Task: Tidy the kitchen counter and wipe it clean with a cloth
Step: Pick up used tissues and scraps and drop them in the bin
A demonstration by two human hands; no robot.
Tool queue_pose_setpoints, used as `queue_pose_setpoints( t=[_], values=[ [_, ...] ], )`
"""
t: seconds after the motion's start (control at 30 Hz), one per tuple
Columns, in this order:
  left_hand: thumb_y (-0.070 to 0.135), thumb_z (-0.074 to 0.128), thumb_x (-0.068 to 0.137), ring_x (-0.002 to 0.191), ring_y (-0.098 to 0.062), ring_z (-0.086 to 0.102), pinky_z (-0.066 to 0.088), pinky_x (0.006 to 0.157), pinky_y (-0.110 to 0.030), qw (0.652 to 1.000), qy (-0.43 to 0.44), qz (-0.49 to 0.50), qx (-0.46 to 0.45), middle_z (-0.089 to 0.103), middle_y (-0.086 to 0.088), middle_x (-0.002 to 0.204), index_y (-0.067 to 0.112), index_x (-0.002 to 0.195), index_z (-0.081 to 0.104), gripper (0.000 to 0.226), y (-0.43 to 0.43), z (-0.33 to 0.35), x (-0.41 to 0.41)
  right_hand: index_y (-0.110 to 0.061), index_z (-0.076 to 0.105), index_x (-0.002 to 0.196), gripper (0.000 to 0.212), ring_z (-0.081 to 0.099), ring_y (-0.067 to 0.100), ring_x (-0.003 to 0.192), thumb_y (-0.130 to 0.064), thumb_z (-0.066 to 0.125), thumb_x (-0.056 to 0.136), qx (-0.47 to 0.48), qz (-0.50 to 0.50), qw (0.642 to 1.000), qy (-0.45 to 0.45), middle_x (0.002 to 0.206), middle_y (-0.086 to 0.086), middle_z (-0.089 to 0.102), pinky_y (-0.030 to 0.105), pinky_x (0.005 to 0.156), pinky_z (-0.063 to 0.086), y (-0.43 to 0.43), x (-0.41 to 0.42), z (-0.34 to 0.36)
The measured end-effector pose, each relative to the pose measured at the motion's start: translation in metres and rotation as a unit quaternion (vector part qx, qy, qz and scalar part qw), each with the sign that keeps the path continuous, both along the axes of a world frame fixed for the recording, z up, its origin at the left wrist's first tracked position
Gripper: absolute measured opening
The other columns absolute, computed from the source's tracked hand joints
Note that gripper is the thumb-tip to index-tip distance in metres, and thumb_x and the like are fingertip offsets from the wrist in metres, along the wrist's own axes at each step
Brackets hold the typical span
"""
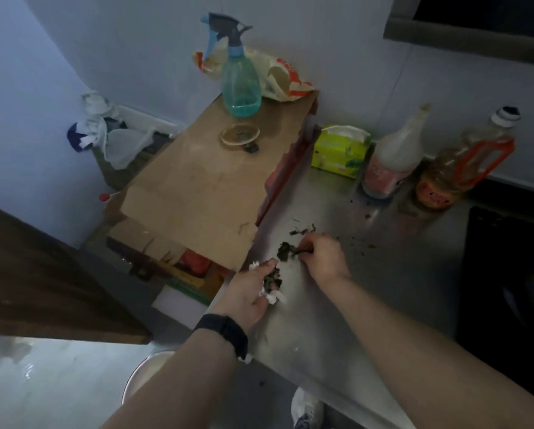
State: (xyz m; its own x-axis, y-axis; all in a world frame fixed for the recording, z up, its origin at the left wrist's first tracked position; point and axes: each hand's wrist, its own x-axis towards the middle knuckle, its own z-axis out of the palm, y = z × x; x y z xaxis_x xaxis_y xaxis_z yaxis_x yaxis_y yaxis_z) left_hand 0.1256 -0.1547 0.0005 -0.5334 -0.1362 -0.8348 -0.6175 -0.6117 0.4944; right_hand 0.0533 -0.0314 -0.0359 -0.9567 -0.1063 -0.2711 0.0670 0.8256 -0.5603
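A: What could go wrong from here?

B: The left hand (253, 292) is cupped and closed loosely around a wad of white tissue (272, 297) and dark leafy scraps (273, 278), right at the counter's (367, 289) edge. If the cup tips, I'd judge the scraps drop to the floor. The right hand (323, 258) has its fingertips pinched together on a clump of scraps (286, 250); wet bits may smear across the steel as they are dragged.

A: Where is the remaining mess?

B: At 12 o'clock from the right hand lies a small scatter (303, 230), with crumbs trailing off toward 2 o'clock.

A: And the count?

B: Two hands. One spray bottle (240, 88) on the cardboard box (197, 187) at 11 o'clock, one small dish (240, 135) before it, one crumpled bag (286, 78) behind. One tissue box (340, 150) at 12 o'clock, two bottles (395, 156) (473, 156) toward 1 and 2 o'clock. I see no wiping cloth on the counter.
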Motion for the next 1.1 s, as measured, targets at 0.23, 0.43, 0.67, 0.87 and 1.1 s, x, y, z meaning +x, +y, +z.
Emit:
queue_pose_setpoints(
  t=[0.23, 0.43, 0.67, 0.87, 1.1],
  values=[
    [0.010, 0.057, 0.094, 0.032, -0.017, 0.046, 0.031, 0.044, -0.028, 0.999, 0.005, -0.039, 0.003, 0.052, -0.007, 0.081, 0.002, 0.102, 0.061, 0.012, -0.002, 0.002, 0.027, -0.029, 0.061, 0.070, 0.031, 0.066, 0.017, 0.083, -0.001, 0.065, 0.083, -0.164, -0.147, 0.975, 0.026, 0.084, -0.001, 0.068, 0.042, 0.079, 0.058, 0.022, 0.035, 0.005],
    [0.009, 0.061, 0.091, 0.054, -0.017, 0.049, 0.036, 0.038, -0.022, 0.999, 0.000, -0.036, 0.028, 0.054, -0.007, 0.077, 0.003, 0.090, 0.061, 0.006, -0.008, 0.016, 0.048, -0.027, 0.062, 0.071, 0.027, 0.066, 0.017, 0.079, -0.003, 0.065, 0.083, -0.153, -0.116, 0.980, 0.043, 0.083, -0.001, 0.067, 0.042, 0.080, 0.058, 0.010, 0.052, 0.022],
    [0.011, 0.065, 0.089, 0.079, -0.025, 0.065, 0.053, 0.069, -0.034, 0.999, 0.016, -0.018, 0.024, 0.069, -0.013, 0.092, 0.003, 0.092, 0.067, 0.008, -0.028, -0.004, 0.062, -0.002, 0.065, 0.087, 0.005, 0.057, 0.025, 0.104, -0.004, 0.060, 0.088, -0.011, 0.045, 0.997, 0.057, 0.124, 0.008, 0.048, 0.035, 0.090, 0.048, -0.030, 0.036, 0.014],
    [0.010, 0.062, 0.091, 0.073, -0.017, 0.061, 0.057, 0.064, -0.025, 0.999, 0.046, 0.016, 0.021, 0.065, -0.002, 0.086, 0.002, 0.119, 0.059, 0.029, -0.040, -0.013, 0.076, -0.012, 0.064, 0.080, 0.010, 0.064, 0.026, 0.090, -0.005, 0.063, 0.087, 0.001, 0.067, 0.997, 0.040, 0.097, 0.010, 0.066, 0.035, 0.080, 0.054, -0.032, 0.037, -0.002],
    [0.012, 0.062, 0.091, 0.071, -0.014, 0.068, 0.056, 0.068, -0.027, 0.995, 0.048, 0.080, 0.018, 0.073, -0.003, 0.080, 0.009, 0.094, 0.063, 0.004, -0.039, -0.009, 0.110, -0.018, 0.062, 0.080, 0.012, 0.063, 0.018, 0.083, -0.007, 0.066, 0.084, -0.123, 0.075, 0.989, 0.036, 0.090, 0.002, 0.064, 0.035, 0.079, 0.054, -0.039, 0.115, 0.015]
  ],
)
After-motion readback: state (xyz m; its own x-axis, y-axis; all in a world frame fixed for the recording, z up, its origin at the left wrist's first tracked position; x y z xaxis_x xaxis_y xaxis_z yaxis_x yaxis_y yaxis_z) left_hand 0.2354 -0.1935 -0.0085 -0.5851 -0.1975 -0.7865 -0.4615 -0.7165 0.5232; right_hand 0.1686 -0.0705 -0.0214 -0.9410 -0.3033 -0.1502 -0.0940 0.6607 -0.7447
